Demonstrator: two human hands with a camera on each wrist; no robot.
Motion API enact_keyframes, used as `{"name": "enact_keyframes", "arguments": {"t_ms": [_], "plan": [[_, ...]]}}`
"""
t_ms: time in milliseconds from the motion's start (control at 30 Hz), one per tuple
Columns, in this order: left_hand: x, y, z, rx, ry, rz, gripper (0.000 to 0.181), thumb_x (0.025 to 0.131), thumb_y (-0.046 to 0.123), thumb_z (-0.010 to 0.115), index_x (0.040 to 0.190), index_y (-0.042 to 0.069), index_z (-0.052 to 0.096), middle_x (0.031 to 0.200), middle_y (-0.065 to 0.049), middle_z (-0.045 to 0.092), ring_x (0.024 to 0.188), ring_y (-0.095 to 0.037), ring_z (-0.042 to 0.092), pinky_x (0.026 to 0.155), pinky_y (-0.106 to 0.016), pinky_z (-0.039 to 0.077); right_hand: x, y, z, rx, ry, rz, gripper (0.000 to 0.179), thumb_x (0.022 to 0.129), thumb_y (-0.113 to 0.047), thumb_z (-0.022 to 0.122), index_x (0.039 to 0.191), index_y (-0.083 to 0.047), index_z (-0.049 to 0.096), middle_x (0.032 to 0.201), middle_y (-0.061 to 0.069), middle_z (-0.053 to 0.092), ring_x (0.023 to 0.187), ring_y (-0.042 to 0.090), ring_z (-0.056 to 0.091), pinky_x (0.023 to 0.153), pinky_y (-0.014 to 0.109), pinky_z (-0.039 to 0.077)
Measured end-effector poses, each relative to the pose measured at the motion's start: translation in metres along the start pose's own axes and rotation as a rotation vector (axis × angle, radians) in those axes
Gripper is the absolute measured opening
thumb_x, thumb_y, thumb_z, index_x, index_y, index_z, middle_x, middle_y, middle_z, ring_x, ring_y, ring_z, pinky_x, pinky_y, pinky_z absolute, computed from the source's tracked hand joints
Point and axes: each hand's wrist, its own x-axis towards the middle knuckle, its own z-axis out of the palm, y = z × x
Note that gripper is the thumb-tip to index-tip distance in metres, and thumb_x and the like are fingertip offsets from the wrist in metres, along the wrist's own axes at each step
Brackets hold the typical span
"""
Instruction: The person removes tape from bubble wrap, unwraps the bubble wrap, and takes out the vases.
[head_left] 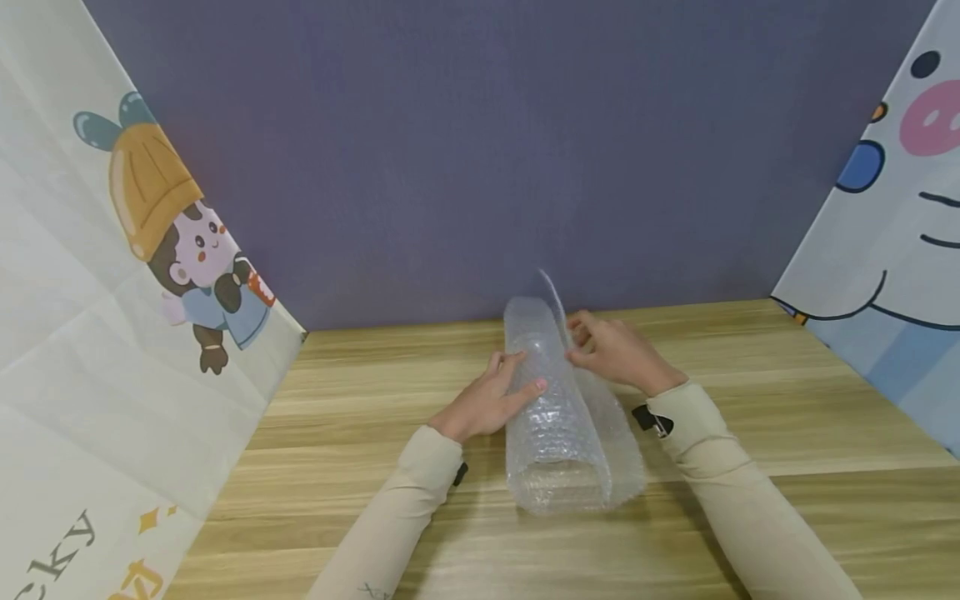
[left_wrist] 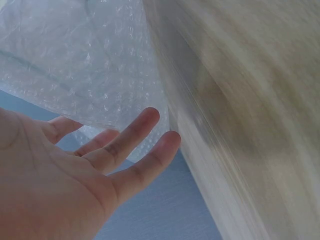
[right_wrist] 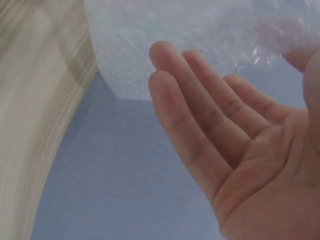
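Note:
A roll of clear bubble wrap (head_left: 551, 417) lies on the wooden table, its near end a wide hollow loop and a loose flap curving up along its right side. My left hand (head_left: 491, 400) rests on the roll's left side, thumb laid across the top. The left wrist view shows that hand (left_wrist: 105, 155) with spread, nearly straight fingers against the wrap (left_wrist: 85, 60). On the other side, my right hand (head_left: 611, 346) has its fingertips right at the flap's edge. Seen from the right wrist, this hand's (right_wrist: 235, 135) fingers are extended, its thumb overlapping the wrap (right_wrist: 135, 50).
The wooden tabletop (head_left: 337, 450) runs back to a dark blue-purple panel (head_left: 450, 167), close behind the roll's far end. White sheets with cartoon prints stand at the left (head_left: 67, 333) and right (head_left: 847, 275).

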Motion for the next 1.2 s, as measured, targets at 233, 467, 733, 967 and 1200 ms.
{"name": "enact_keyframes", "arguments": {"t_ms": [233,467,733,967,1200], "plan": [[0.000,-0.001,0.001,-0.011,-0.010,-0.002,0.091,0.094,0.081,0.032,0.165,0.028,0.013,0.169,-0.011,0.017,0.147,-0.039,0.041,0.120,-0.058,0.037,-0.001,0.005,-0.008,-0.013,-0.010,0.002,0.065,0.093,-0.022,0.074,0.146,-0.001,0.043,0.102,0.016,0.075,0.083,0.025,0.073,0.074,0.045,0.061],[0.000,0.000,0.000,-0.003,-0.004,0.013,0.092,0.095,0.081,0.033,0.165,0.024,0.014,0.166,-0.011,0.022,0.142,-0.039,0.047,0.118,-0.056,0.041,-0.004,0.007,-0.013,-0.012,-0.039,-0.012,0.065,0.094,-0.021,0.073,0.151,-0.011,0.043,0.103,0.016,0.075,0.078,0.019,0.071,0.070,0.042,0.060],[0.000,0.000,-0.001,-0.003,-0.005,0.007,0.092,0.095,0.081,0.033,0.165,0.025,0.013,0.168,-0.013,0.019,0.143,-0.042,0.046,0.118,-0.058,0.039,-0.005,0.011,-0.017,-0.039,-0.048,-0.019,0.051,0.093,-0.019,0.074,0.139,-0.008,0.056,0.098,0.015,0.073,0.074,0.018,0.067,0.068,0.039,0.056],[0.000,0.000,0.000,-0.011,0.001,-0.001,0.092,0.094,0.081,0.034,0.165,0.026,0.015,0.165,-0.010,0.023,0.139,-0.041,0.050,0.117,-0.056,0.041,-0.006,0.017,-0.019,-0.066,-0.060,0.001,0.037,0.092,-0.019,0.075,0.125,-0.006,0.065,0.104,0.014,0.073,0.091,0.025,0.069,0.077,0.045,0.057],[0.000,0.001,0.002,-0.008,0.015,0.004,0.089,0.096,0.078,0.035,0.165,0.025,0.016,0.164,-0.011,0.026,0.136,-0.041,0.053,0.117,-0.054,0.042,-0.006,0.023,-0.018,-0.052,-0.109,0.034,0.025,0.093,-0.017,0.072,0.116,-0.007,0.070,0.101,0.009,0.074,0.089,0.021,0.069,0.077,0.044,0.057]]}}
